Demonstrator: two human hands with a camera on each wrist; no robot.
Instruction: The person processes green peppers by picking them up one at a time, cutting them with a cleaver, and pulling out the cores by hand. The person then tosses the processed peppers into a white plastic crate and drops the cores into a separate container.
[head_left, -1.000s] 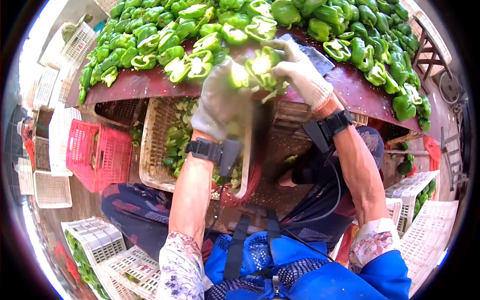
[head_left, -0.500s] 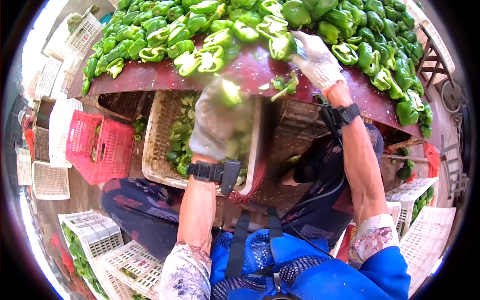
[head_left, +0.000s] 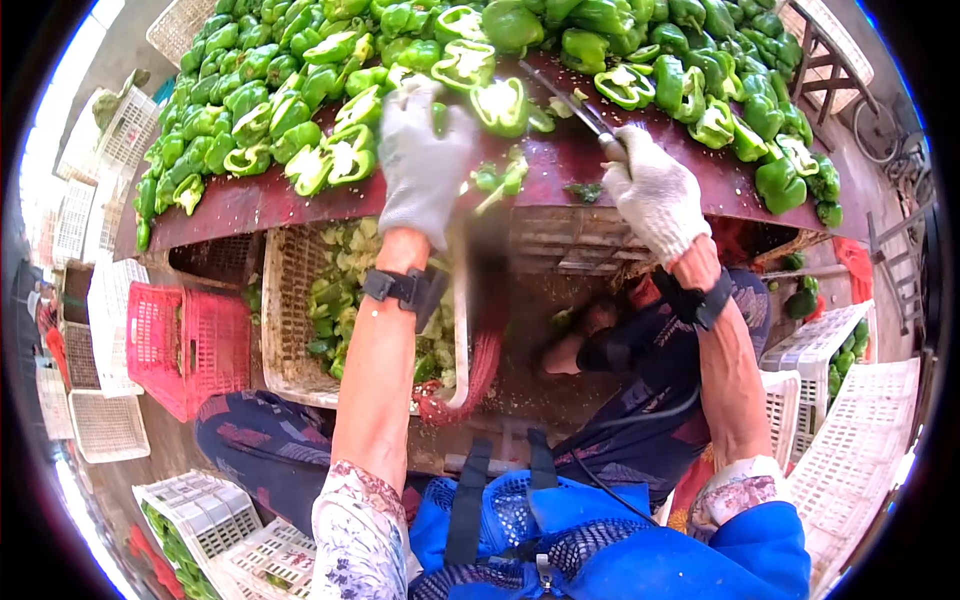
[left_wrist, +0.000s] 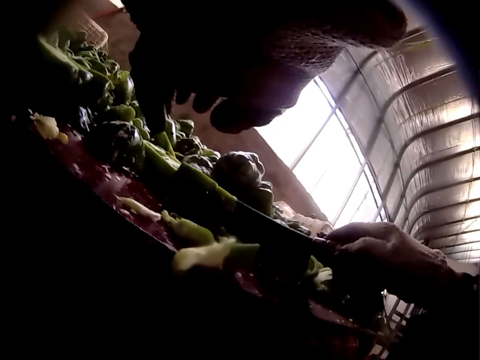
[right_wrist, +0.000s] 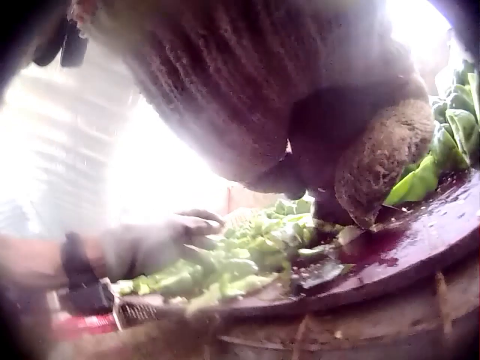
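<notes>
My gloved left hand [head_left: 425, 160] reaches over the near edge of the pepper heap, fingers extended and loosely spread at the cut green peppers [head_left: 335, 158]. In the left wrist view its fingers show dark above the heap. My gloved right hand [head_left: 655, 190] grips the handle of a knife [head_left: 572, 100], whose blade points away and to the left over the red table [head_left: 560, 165]. A halved pepper [head_left: 498, 106] lies cut side up between the hands, left of the blade. Nearer the edge lies a trimmed pepper scrap [head_left: 500, 180].
Whole green peppers [head_left: 690, 60] pile across the back of the table. Below its edge stands a white crate [head_left: 275, 310] of pepper scraps, with a pink crate [head_left: 190, 350] farther left. Stacked white crates [head_left: 850, 450] stand at the right.
Earlier both hands held pepper pieces. The right hand set a half on the heap and now grips the knife. The left hand drew back over the scrap crate, then reached forward to the peppers.
</notes>
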